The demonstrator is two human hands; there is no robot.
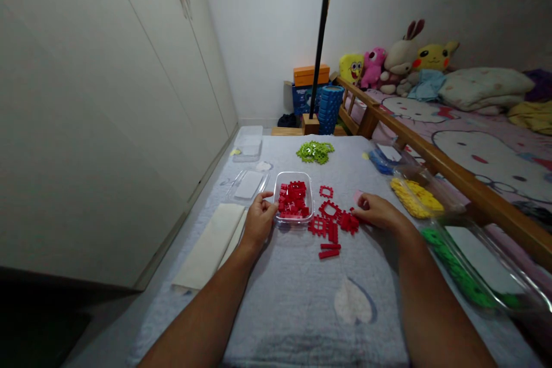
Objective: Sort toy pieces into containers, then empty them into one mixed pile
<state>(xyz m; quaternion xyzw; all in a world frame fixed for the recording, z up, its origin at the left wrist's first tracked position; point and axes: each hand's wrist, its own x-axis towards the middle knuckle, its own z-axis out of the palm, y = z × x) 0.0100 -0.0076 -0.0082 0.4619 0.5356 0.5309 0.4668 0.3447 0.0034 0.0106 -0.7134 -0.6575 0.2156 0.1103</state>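
Observation:
A clear plastic box (293, 222) holding several red building pieces (294, 198) sits mid-table. My left hand (259, 218) is at its left side, thumb and fingers closed on the edge. To the right of the box lies a loose group of red toothed building pieces (318, 225), some of them square frames. Two red strips (330, 250) lie just below the group. My right hand (377, 211) is at the group's right end, fingers curled in a pinch at a red piece (349, 222). Its fingertips partly hide what they grip.
Behind the box lies a pile of lime-green pieces (315, 152). A clear lid (246, 185), another clear container (249, 144) and a folded cream cloth (211, 247) are on the left. Boxes of blue (379, 160), yellow (416, 198) and green pieces (457, 267) line the right, beside a wooden bed rail (409, 146).

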